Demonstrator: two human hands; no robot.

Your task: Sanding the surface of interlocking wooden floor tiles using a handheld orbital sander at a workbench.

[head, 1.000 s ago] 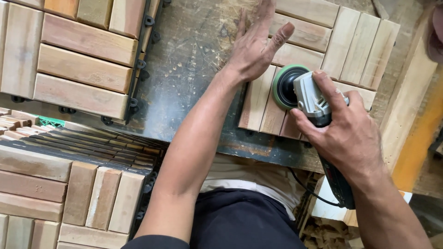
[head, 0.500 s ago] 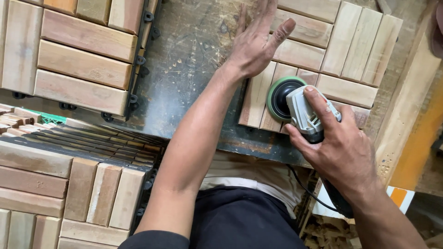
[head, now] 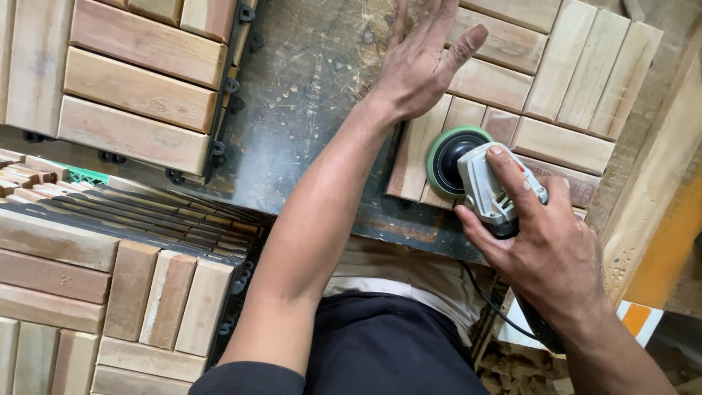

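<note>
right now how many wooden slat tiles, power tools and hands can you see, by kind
square wooden slat tiles lying singly: 2, one being sanded, one at upper left on the dark workbench
stacks of wooden slat tiles: 1, at lower left; tiles in it cannot be counted
grey handheld sander with green-edged disc: 1
hands: 2, left hand flat on the tile, right hand gripping the sander
total: 6

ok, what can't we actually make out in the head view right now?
- Left hand: fingertips cut off by the top edge.
- Wooden tile under it: part lies under the hand, the top passes the frame edge.
- Sander: the pad's face is pressed to the wood and hidden; the right hand covers the body and any switch.
- Cord: its far end runs behind the right forearm.
</note>
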